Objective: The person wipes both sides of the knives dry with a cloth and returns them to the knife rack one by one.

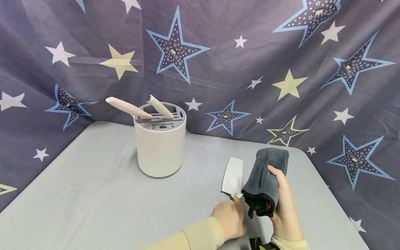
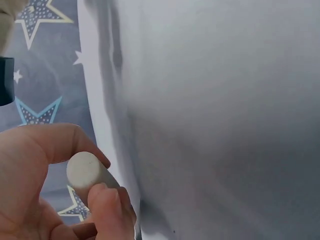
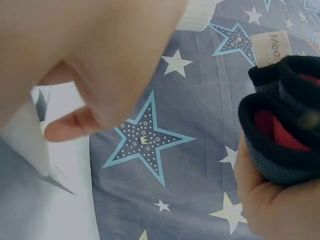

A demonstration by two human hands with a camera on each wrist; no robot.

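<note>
My left hand (image 1: 229, 218) grips the handle of a kitchen knife with a broad, pale blade (image 1: 232, 175), low over the right half of the table. In the left wrist view, the round, light end of the knife handle (image 2: 84, 171) pokes out between thumb and fingers. A rolled dark grey cloth (image 1: 265, 180) with black edging is held in my right hand (image 1: 285, 205), just right of the blade. Red lining (image 3: 280, 132) shows inside the cloth's folds in the right wrist view, along with a pale label (image 3: 271, 48).
A white ribbed knife block (image 1: 160, 149) with a grey slotted top stands left of centre at the back. A pink-handled knife (image 1: 128, 107) and a cream-handled one (image 1: 160, 107) lean in it. Behind the grey table (image 1: 103, 201) hangs a star-patterned curtain (image 1: 225, 86).
</note>
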